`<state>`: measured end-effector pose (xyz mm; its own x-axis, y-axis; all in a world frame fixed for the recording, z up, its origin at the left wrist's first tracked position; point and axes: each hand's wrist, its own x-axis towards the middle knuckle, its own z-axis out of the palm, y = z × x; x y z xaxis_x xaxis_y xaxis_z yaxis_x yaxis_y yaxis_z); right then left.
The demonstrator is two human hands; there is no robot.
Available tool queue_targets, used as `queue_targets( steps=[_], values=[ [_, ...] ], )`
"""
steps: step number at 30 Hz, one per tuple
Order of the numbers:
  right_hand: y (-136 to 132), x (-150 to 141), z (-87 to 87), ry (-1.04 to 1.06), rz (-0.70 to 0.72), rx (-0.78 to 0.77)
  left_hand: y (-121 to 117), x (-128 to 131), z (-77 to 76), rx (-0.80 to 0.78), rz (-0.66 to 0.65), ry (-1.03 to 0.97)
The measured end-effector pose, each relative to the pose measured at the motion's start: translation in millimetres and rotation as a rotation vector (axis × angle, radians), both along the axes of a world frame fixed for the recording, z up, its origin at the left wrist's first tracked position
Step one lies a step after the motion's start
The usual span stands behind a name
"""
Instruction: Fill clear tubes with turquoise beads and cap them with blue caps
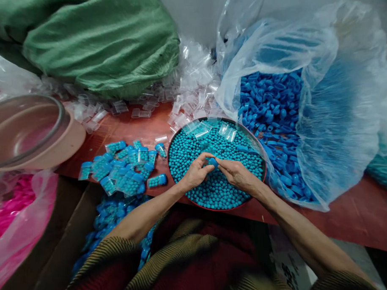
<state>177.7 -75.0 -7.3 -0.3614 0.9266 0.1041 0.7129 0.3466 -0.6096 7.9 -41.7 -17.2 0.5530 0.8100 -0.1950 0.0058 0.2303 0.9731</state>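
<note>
Over a round pan (221, 209) full of small turquoise beads (219, 192), my two hands meet around a small container with a blue cap (213, 162). My left hand (196, 173) is closed on the container, most of which its fingers hide. My right hand (238, 174) pinches at the cap from the other side. Clear empty containers (227, 132) lie on the beads at the pan's far side, near a loose blue piece (246, 149). Left of the pan is a pile of filled, blue-capped containers (124, 166).
A clear plastic bag (341, 114) spills blue caps (270, 100) at right. Many clear containers (197, 73) are heaped behind, beside a green sack (104, 46). Basins (72, 140) stand at left on the red table (344, 207). Below are pink pieces (16, 202) and more blue-capped containers (113, 215).
</note>
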Motion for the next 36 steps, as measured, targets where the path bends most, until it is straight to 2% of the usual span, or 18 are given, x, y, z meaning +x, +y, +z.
queue_targets(
  steps=[4, 7, 10, 12, 15, 19, 21, 24, 29, 33, 36],
  values=[
    [3, 7, 6.3, 0.132, 0.014, -0.096, -1, -1, -0.2, -0.041, 0.029, -0.019],
    [5, 15, 12.9, 0.315, -0.01, -0.24, 0, -6, 2.7, -0.074, -0.025, -0.02],
    [8, 20, 15.6, 0.555, -0.122, -0.436, 1, -12, 7.1, -0.034, -0.119, 0.012],
    [9, 17, 14.5, 0.671, -0.226, -0.463, -1, -14, 9.6, 0.009, -0.14, 0.04],
    [5, 4, 12.9, 0.578, -0.29, -0.295, -5, -11, 13.1, 0.049, -0.093, 0.062],
    [-8, -17, 14.2, 0.209, -0.19, 0.042, -10, -2, 18.6, 0.151, 0.057, 0.048],
    [-15, -24, 12.5, 0.085, -0.152, 0.129, -11, 2, 21.8, 0.156, 0.101, 0.014],
    [-20, -31, 4.5, -0.027, -0.175, 0.203, -11, 4, 26.1, 0.092, 0.105, -0.039],
    [-19, -38, -9.4, -0.065, -0.274, 0.33, -15, 7, 29.2, -0.009, 0.162, -0.043],
    [-15, -39, -9.3, -0.055, -0.242, 0.352, -18, 9, 27.1, -0.103, 0.212, -0.07],
    [-16, -38, -5.1, -0.031, -0.216, 0.325, -14, 2, 24.0, -0.087, 0.136, -0.087]
  ],
)
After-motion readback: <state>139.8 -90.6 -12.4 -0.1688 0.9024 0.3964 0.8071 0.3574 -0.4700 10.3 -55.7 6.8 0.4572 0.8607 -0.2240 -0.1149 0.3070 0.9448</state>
